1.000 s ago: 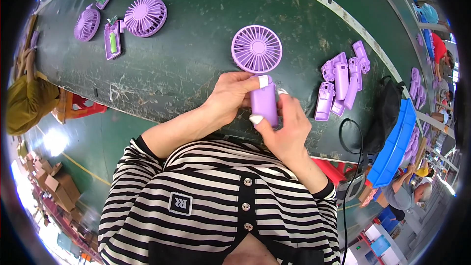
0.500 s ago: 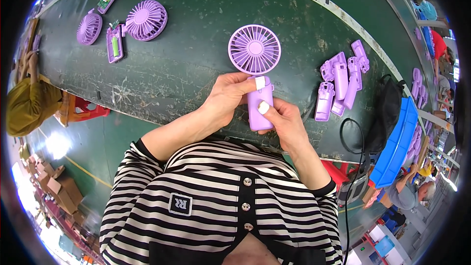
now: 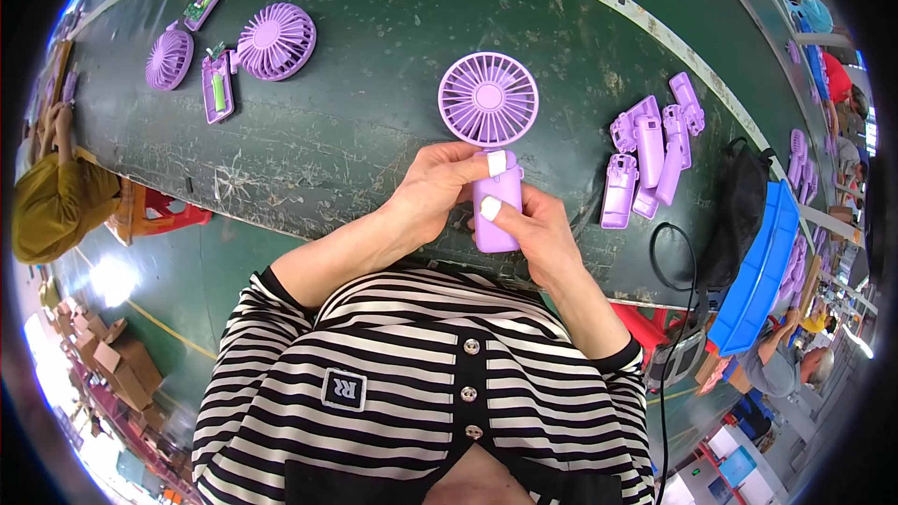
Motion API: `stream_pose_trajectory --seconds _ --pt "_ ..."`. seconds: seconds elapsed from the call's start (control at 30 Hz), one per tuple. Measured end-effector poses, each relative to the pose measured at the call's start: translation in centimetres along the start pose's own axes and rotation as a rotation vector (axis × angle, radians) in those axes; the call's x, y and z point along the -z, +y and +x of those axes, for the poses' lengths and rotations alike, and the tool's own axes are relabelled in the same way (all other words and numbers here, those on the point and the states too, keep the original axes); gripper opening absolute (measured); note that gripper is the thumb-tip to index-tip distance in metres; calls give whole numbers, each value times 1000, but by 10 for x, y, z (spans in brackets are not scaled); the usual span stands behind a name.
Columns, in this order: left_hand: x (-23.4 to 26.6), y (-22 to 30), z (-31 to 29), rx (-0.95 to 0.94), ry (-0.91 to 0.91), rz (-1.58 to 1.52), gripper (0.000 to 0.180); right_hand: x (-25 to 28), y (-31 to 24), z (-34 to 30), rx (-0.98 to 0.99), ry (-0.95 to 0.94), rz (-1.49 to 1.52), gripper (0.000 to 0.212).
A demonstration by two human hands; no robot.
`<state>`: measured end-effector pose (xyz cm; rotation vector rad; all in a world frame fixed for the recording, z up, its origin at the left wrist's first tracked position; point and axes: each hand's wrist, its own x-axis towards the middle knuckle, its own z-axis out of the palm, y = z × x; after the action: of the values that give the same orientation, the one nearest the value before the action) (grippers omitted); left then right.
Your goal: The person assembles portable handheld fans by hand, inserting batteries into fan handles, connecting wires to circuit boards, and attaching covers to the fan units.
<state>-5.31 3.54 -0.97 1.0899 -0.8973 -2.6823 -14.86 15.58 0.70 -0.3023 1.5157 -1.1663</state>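
A purple handheld fan [image 3: 488, 98] is held between both my hands, its round slatted head pointing away from me over the bench. My left hand [image 3: 438, 182] pinches the top of the handle just below the head, thumb across the front. Around the lower handle [image 3: 498, 236] closes my right hand [image 3: 543, 232], its thumb lying on the front face. Both thumbs wear white wraps. The fingers behind the handle are mostly hidden.
Several purple handle shells [image 3: 648, 154] lie at the right. At the far left are two opened fans [image 3: 277, 41] with green parts exposed. A black bag [image 3: 734, 224] and a blue bin [image 3: 756, 266] stand at the right edge of the green bench [image 3: 374, 56]. Another person [image 3: 61, 196] sits left.
My right thumb has shifted left and slightly down across the handle's front. Both hands still hold the fan in nearly the same place.
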Motion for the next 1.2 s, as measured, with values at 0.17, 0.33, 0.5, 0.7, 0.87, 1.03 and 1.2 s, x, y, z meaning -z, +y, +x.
stream_pose_trajectory --seconds 0.17,0.33,0.5,0.7,0.87,1.03,1.2 --pt "-1 -1 1 -52 -39 -25 24 -5 0 4 48 28 -34 29" --pt "0 -5 0 -183 -124 65 25 0 14 10 150 75 -188 27" --pt "0 -8 0 -214 -106 70 24 0 15 11 152 80 -209 28" --pt "-3 -7 -3 -265 -98 118 27 -1 15 10 173 69 -145 26" --pt "-9 8 -5 -273 -108 185 28 -5 -5 14 177 -42 144 26" --pt "-4 52 2 -147 -178 123 35 -8 -25 38 195 -232 301 34" --pt "5 141 47 -285 87 501 32 -17 -16 71 643 25 -38 31"
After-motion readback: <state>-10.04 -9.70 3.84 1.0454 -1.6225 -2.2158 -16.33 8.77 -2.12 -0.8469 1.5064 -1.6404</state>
